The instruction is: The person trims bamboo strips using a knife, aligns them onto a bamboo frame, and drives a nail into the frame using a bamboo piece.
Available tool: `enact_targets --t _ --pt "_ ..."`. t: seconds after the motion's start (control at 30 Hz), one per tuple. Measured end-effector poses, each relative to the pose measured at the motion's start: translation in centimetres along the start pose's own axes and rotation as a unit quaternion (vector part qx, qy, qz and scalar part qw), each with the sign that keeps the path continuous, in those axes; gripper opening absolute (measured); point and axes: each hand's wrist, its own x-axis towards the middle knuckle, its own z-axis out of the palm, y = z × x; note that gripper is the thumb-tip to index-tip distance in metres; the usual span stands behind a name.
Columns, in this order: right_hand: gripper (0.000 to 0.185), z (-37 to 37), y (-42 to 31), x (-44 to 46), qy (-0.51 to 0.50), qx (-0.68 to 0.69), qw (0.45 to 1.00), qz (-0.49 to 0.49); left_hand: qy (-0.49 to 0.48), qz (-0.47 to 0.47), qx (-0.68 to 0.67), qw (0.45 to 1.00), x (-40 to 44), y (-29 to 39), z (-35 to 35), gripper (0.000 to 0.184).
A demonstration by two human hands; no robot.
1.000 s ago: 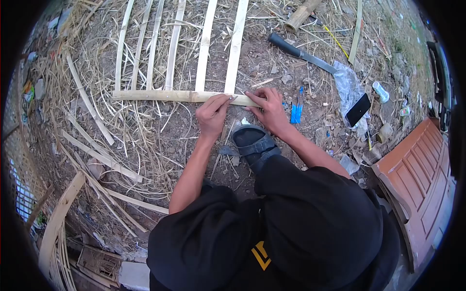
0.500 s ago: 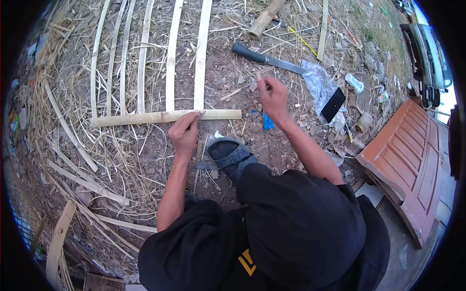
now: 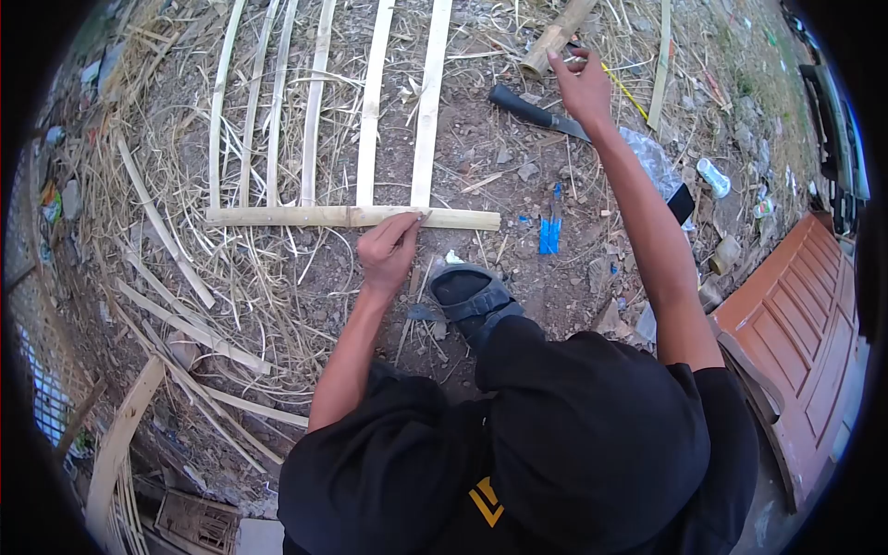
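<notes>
My left hand (image 3: 387, 248) is closed in a pinch on the flat bamboo crosspiece (image 3: 305, 216), close to where a long pale strip (image 3: 429, 120) meets it. A tiny dark thing shows at its fingertips, too small to name. Several more strips, among them a wide one (image 3: 373, 111), run away from the crosspiece roughly side by side. My right hand (image 3: 585, 88) is stretched forward with its fingers apart, beside the end of a thick bamboo piece (image 3: 558, 37). Just below it lies a machete with a black handle (image 3: 523, 106); my forearm hides part of its blade.
A blue packet (image 3: 550, 236) lies on the littered soil near my sandal (image 3: 467, 291). Clear plastic (image 3: 647, 153), a partly hidden phone (image 3: 682, 203) and a white cup (image 3: 713, 178) are to the right. A brown panelled door (image 3: 791, 333) stands at far right.
My right hand has moved forward, from near the machete to the bamboo piece; the small pale thing at its fingertips no longer shows. My left hand stays on the crosspiece. The view has shifted.
</notes>
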Motion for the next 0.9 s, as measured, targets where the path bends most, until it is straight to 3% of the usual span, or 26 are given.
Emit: enact_targets --t 0.07,0.17,0.23,0.3,0.37,0.47,0.5,0.6,0.73,0.9 --pt "0.086 2.0 0.0 2.7 0.049 -0.064 0.997 -0.013 -0.019 0.024 0.017 0.999 0.3 0.0 -0.3 0.014" --pt "0.099 4.5 -0.1 6.1 0.08 -0.13 0.987 0.047 -0.08 0.039 0.027 0.996 1.3 0.1 -1.0 0.011" --pt "0.099 5.3 -0.3 6.8 0.08 -0.15 0.983 0.072 -0.097 0.046 0.03 0.994 1.8 -0.3 -1.3 0.012" --pt "0.099 6.5 0.1 7.1 0.078 -0.172 0.977 0.095 -0.173 0.079 0.047 0.981 2.9 -0.2 -1.8 0.014" --pt "0.096 7.6 0.7 7.0 0.109 -0.145 0.98 0.08 -0.193 0.096 0.032 0.976 4.2 -0.4 -2.1 0.013" --pt "0.092 8.5 1.9 7.1 0.136 -0.148 0.978 0.051 -0.312 0.186 0.046 0.93 6.2 -1.3 -2.7 0.012" --pt "0.091 8.7 2.4 7.3 0.155 -0.16 0.974 0.03 -0.321 0.179 0.048 0.929 6.3 -1.7 -2.7 0.012" --pt "0.088 8.5 1.8 6.6 0.146 -0.139 0.979 0.028 -0.393 0.231 0.044 0.889 7.1 -2.8 -2.5 0.017" --pt "0.085 8.3 0.7 6.0 0.129 -0.132 0.983 0.026 -0.413 0.277 0.021 0.867 7.8 -3.2 -2.4 0.018" --pt "0.085 7.9 0.3 5.9 0.105 -0.135 0.985 0.024 -0.462 0.257 0.051 0.847 8.0 -2.9 -2.6 0.018"
